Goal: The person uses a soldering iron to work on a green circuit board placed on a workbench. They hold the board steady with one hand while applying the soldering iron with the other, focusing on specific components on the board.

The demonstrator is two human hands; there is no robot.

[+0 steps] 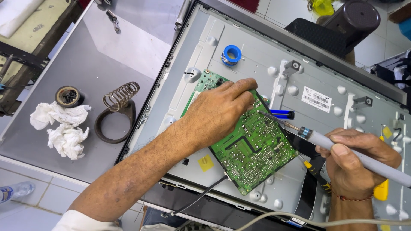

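Nearest the camera, the right hand (357, 164) is closed around the grey handle of a soldering iron (342, 147), gripped like a pen, with its thin metal tip reaching leftward to the right edge of the green printed circuit board (250, 147); a yellow-handled tool (317, 173) seems tucked under the same hand, though how it is held cannot be told. The board lies solder side up on the grey metal back panel of a flat screen (257, 64), tilted diagonally, and the left hand (218, 113) lies flat on its upper part, fingers together and pressing down, clamped on nothing. To do this well, I judge that the left hand should keep the board pinned so it cannot slide, with the fingers well clear of the hot tip, and the iron should touch one joint only, held steady, not dragged across neighbouring pads. A blue-barrelled tool (282, 114) lies just beyond the tip, near at hand. Farther off, a blue spool (231, 54) rests on the panel. On the grey table (85, 64) to the left stand a coiled wire iron stand (116, 109), crumpled white tissues (60, 126) and a small round tin (68, 96); the iron would best go back into that coil when laid down.
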